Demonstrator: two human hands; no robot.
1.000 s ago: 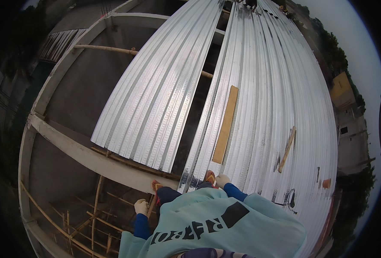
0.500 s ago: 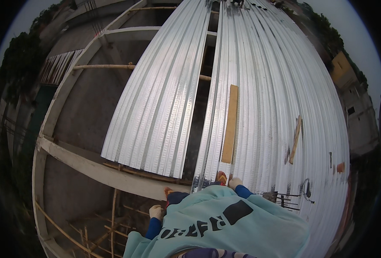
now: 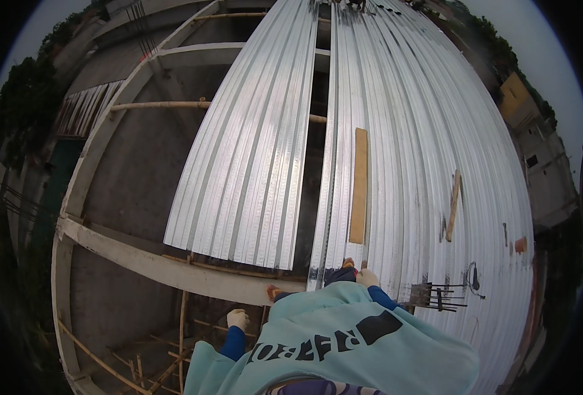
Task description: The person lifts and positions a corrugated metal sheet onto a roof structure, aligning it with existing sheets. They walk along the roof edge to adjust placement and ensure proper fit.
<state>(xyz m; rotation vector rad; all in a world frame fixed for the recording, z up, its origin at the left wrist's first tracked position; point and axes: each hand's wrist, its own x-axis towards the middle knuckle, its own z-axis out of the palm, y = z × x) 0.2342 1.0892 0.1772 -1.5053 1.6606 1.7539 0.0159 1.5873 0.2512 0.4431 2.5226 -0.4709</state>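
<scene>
My left hand [image 3: 237,319], in a pale glove, is curled closed above the open framework left of my body. My gloved right hand [image 3: 367,278] is closed beside my right leg; whatever it may hold is hidden. My left foot [image 3: 273,291] is on a concrete beam [image 3: 133,257], and my right foot [image 3: 348,262] is at the near end of ribbed silver metal sheeting [image 3: 423,131]. A long wooden board [image 3: 358,184] lies just beyond that foot. A separate ribbed panel [image 3: 239,164] lies to its left, with a dark gap between.
Open bays with bamboo poles [image 3: 160,105] fill the left, bamboo scaffolding [image 3: 140,372] below. A stick [image 3: 453,204], rebar stubs [image 3: 436,296] and a dark cord [image 3: 474,280] are on the right. A partly visible person [image 3: 354,4] is at the far end. Buildings [image 3: 545,168] stand beyond the edge.
The view has swung, so the deck and my body sit further right in the picture. My feet and both hands show slightly shifted; the board and panels appear otherwise unchanged.
</scene>
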